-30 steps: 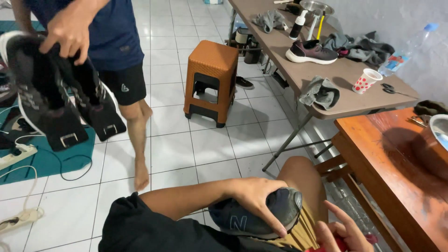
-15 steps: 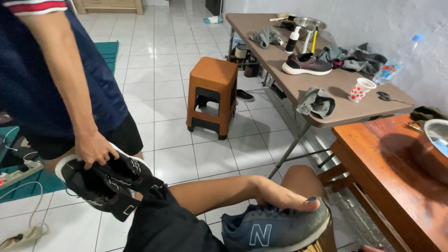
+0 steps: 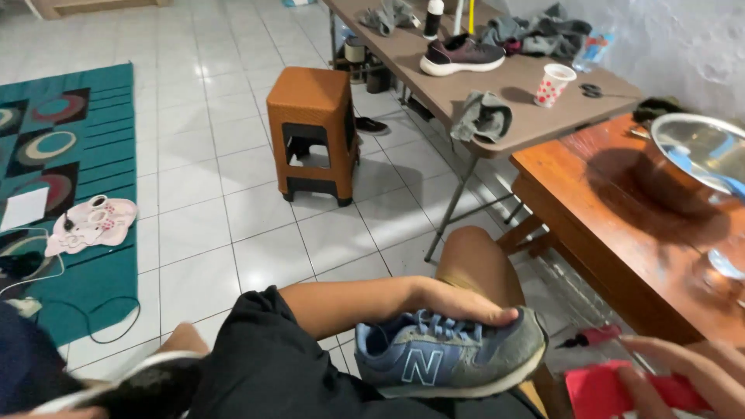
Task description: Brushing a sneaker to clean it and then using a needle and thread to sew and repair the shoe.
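The left hand lies flat along the top of a blue-grey sneaker, fingers stretched out and pressing down over the laces and tongue; this grip is spread rather than pinching, and it steadies the shoe on the person's lap. The sneaker sits directly under that hand, its long axis running left to right, heel opening toward the wrist side and toe out beyond the fingertips, sole facing down and toward the camera. The right hand is off past the toe end, low at the frame's corner, with thumb and fingers closed on a red cloth; it is near the shoe's toe but not touching it. So the left hand is already on the shoe, and the right hand would have to travel back along the shoe's length, toe first, to meet it. A small red-and-black tool lies on the floor just above the cloth. Farther out stand a wooden counter with a metal bowl, a folding counter carrying a dark sneaker and a paper cup, and an orange stool.
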